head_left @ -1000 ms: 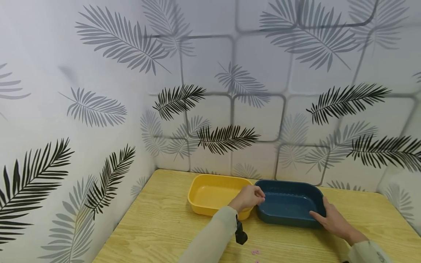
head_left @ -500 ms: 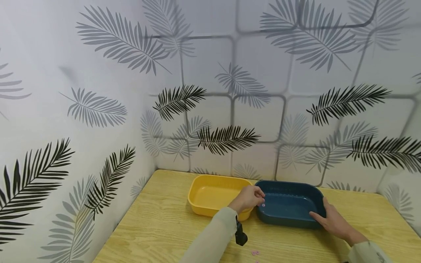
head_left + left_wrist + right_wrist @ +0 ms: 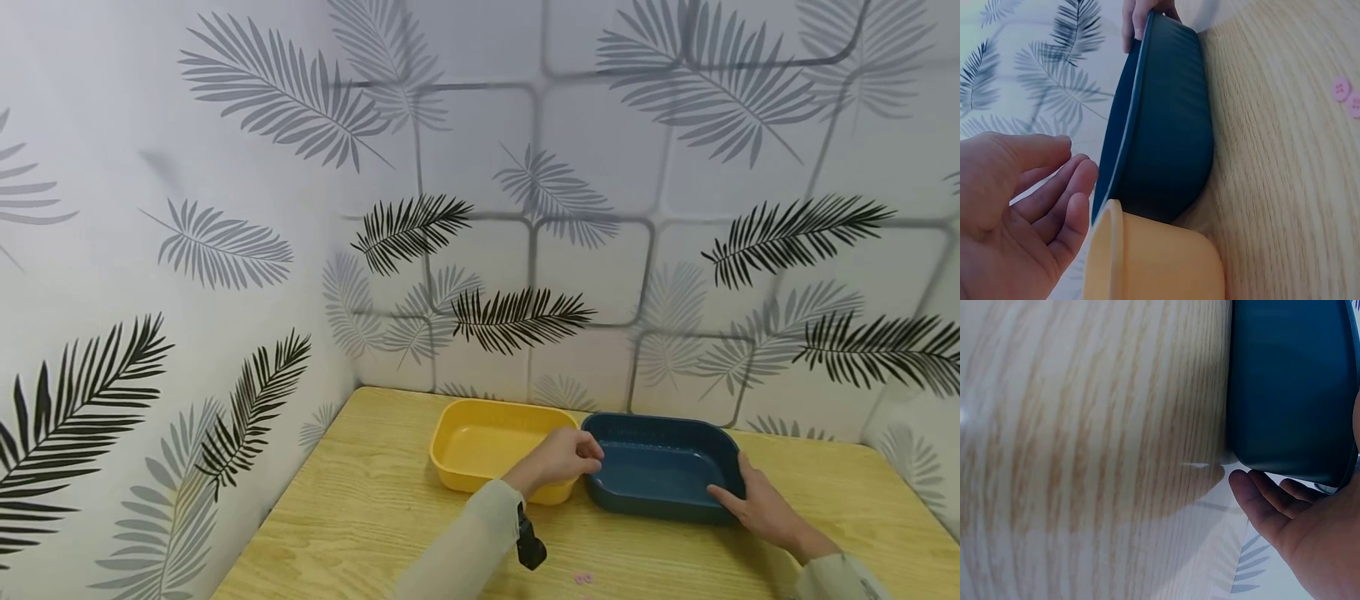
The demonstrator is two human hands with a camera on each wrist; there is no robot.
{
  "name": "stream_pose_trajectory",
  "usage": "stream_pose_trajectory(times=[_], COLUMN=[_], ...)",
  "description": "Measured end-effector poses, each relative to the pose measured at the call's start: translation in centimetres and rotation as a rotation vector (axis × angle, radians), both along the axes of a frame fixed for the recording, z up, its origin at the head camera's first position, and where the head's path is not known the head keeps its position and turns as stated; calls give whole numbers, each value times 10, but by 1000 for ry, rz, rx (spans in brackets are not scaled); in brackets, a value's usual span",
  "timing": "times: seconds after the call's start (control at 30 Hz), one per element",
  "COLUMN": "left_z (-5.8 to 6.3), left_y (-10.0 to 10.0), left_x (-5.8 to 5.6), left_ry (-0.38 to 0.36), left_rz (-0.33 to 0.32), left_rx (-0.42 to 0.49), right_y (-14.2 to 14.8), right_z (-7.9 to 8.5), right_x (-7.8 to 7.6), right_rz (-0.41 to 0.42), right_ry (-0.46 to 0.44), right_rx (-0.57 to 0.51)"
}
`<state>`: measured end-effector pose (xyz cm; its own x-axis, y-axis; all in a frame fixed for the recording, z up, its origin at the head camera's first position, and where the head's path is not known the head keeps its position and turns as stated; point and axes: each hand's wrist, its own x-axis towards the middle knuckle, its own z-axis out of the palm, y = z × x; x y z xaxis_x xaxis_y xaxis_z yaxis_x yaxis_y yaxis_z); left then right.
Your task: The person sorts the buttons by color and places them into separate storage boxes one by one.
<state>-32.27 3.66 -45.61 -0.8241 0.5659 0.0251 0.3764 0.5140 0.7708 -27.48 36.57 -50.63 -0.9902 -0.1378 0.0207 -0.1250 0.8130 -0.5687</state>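
Observation:
My left hand [image 3: 561, 458] hovers above where the rims of the yellow plastic basin [image 3: 467, 482] and the dark blue plastic basin [image 3: 652, 503] meet. In the left wrist view, the fingers of that hand [image 3: 1029, 200] are loosely bent, and nothing shows between thumb and fingertips. My right hand [image 3: 770, 510] holds the blue basin by its right end, thumb over the rim and fingers along the outer wall. The right wrist view shows these fingers [image 3: 1272, 500] against the basin's end wall. No button is discernible inside the blue basin.
Pink buttons [image 3: 1341, 89] lie on the wooden table [image 3: 337, 508] in front of the basins, partly cut off at the head view's lower edge. A leaf-patterned wall [image 3: 487, 358] rises behind the table. A small black camera [image 3: 531, 550] sits on the left wrist.
A pink button has dropped from my left hand's fingertips toward the blue basin and is out of sight now. The left wrist has shifted slightly left; the right hand keeps its hold.

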Motion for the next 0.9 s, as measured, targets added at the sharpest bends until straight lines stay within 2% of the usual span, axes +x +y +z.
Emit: stream_pose_trajectory(times=[0.13, 0.27, 0.47, 0.67, 0.9], left_z=[3, 5, 0, -12, -31], left_y=[-9, -17, -25, -31, -33], left_x=[9, 19, 31, 39, 47], left_ry=[-1, 7, 5, -22, 76], left_rz=[-78, -185, -345, -406, -485], left_rx=[-19, -47, -85, -136, -269], right_y=[1, 1, 2, 2, 3], right_z=[-1, -2, -2, -2, -3], right_x=[0, -1, -1, -2, -2], right_rz=[1, 2, 6, 4, 4], right_ry=[-6, -14, -9, -12, -14], right_rx=[0, 0, -4, -6, -14])
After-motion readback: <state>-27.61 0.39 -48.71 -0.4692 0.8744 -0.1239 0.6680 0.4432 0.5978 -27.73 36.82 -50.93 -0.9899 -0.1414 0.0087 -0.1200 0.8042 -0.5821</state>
